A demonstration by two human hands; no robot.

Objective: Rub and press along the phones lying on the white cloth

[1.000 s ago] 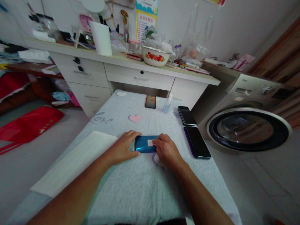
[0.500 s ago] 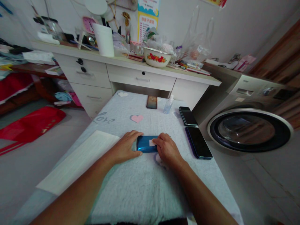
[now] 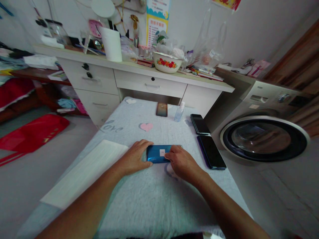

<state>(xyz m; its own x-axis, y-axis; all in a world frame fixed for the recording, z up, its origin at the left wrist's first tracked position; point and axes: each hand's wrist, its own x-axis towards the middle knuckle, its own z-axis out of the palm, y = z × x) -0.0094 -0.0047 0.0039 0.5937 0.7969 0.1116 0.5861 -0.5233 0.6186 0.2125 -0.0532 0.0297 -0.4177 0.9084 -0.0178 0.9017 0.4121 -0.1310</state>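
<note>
Cloth-covered table [image 3: 139, 205] bears the blue phone [image 3: 155, 159] at twelve o'clock, where I find the left hand [image 3: 135, 158] clasping its nine-o'clock end and the right hand [image 3: 181, 161], pinch undeterminable, shifted towards four o'clock, leaving the label [image 3: 162, 152] likely easier to work.

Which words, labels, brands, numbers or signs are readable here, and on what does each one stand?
"love": printed on the tablecloth.
Poster: Chinese characters, too blurred to read.
White label on the blue phone: too small to read.
Red bag: gold lettering, too blurred.
Washing machine: small mark, unreadable.
Pink clock: dial unreadable.
</note>
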